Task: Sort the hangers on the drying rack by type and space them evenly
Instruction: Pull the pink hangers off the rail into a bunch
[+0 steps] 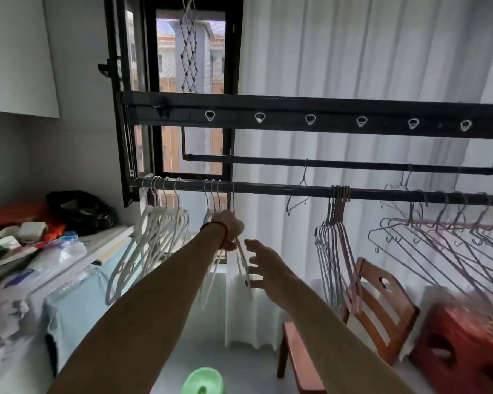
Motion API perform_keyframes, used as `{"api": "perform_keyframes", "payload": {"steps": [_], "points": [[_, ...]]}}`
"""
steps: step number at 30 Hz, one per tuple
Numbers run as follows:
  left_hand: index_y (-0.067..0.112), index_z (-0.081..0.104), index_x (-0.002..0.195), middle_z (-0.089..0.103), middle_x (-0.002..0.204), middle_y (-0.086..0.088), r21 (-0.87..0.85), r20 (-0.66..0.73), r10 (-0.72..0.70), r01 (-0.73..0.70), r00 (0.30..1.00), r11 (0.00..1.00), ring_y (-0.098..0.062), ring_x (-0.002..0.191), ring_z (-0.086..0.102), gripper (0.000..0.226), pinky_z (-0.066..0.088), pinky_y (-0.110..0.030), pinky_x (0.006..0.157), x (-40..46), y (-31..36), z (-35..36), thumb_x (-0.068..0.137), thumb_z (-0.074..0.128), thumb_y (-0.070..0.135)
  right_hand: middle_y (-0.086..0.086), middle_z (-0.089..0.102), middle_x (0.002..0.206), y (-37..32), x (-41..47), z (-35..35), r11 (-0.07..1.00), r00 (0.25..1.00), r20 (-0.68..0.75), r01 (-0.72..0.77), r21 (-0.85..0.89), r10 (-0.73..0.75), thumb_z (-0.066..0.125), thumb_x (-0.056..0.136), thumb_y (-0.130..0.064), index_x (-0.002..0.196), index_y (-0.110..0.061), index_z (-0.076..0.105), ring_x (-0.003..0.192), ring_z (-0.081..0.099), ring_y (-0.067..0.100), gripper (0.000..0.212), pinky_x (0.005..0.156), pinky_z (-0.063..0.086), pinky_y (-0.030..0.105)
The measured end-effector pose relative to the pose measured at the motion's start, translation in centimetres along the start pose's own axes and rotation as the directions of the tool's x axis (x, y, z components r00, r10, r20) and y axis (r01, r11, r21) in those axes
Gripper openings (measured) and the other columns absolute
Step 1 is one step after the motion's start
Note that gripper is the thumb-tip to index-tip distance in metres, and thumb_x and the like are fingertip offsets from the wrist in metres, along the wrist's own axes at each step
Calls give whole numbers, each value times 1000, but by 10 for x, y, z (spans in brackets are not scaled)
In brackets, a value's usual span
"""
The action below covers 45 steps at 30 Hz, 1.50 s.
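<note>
You get soft daylight from far window (191, 81) and white curtain (353, 52); room dim, colours flat. No hard shadows, no glare. Wide-angle bends rack bars (296, 191) at edges. Motion blur smears red stool (464, 336) near right; bench clutter left soft.

no readable text, labels, or numbers anywhere

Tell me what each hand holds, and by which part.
The left hand grips white hangers just below their hooks; the right hand is open and holds nothing.
</note>
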<state>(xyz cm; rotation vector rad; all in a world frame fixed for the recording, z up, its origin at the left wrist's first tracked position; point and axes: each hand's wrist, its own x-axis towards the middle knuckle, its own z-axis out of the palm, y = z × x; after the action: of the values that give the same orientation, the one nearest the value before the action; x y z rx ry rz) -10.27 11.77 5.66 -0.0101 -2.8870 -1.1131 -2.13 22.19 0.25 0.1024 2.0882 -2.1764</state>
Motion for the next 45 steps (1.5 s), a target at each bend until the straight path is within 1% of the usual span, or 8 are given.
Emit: {"api": "perform_keyframes", "payload": {"steps": [8,17,20,25,28,35,40,45], "points": [[8,64,112,67,97,-8,437,-273,351,-210,896,875,-27,91,65,35,51,-35,81,-45,15,7,90,58,34,11,53,115,4,-15,-15,990,994,-59,100,103,-95,50,98,-30,118,-9,63,107,54,26,31,99,49,43],[16,70,100,71,95,3,-219,-283,546,-607,789,764,-12,89,66,22,52,-24,82,-132,97,58,96,52,30,4,74,91,-23,-76,-90,917,910,-226,379,120,-347,35,103,-13,103,-10,67,82,71,14,33,72,58,29],[18,65,95,68,94,1,-384,-210,540,-577,815,721,-6,83,64,24,44,-9,67,-150,121,91,99,47,33,13,74,101,-22,-101,-134,925,888,-296,379,41,-351,43,97,-22,109,-5,67,90,72,23,31,83,60,36],[26,61,92,67,100,2,-486,-87,533,-503,841,714,-16,92,64,18,53,-37,85,-176,154,150,99,46,33,5,73,90,-12,-139,-212,935,815,-478,352,-40,-328,57,87,-22,95,-15,69,92,70,27,17,93,57,47],[20,64,107,67,108,3,-355,-64,584,-565,809,745,-7,88,59,20,43,-16,73,-193,171,178,100,47,29,-2,73,97,-3,-164,-251,923,758,-527,310,-225,-384,56,91,-24,104,-20,70,95,69,20,20,92,56,44],[20,65,119,63,119,1,-153,-140,535,-552,833,820,-11,100,57,30,46,-22,89,-213,175,213,89,63,15,-7,71,91,26,-196,-311,891,764,-498,220,-396,-410,54,92,-20,103,-27,68,70,58,6,19,62,42,21],[12,67,118,63,126,-11,-45,-362,375,-418,853,907,-28,121,51,37,36,-30,104,-182,144,192,81,65,9,-12,72,93,29,-178,-298,872,807,-426,209,-443,-409,57,89,-15,101,-25,71,86,64,1,21,68,44,18],[0,44,142,52,141,-22,-138,-124,149,-166,981,977,-35,132,48,58,36,-41,113,-130,119,173,92,58,26,-8,75,102,26,-129,-266,826,867,-291,210,-523,-405,62,86,-21,108,-24,74,98,68,11,25,96,52,35]]}}
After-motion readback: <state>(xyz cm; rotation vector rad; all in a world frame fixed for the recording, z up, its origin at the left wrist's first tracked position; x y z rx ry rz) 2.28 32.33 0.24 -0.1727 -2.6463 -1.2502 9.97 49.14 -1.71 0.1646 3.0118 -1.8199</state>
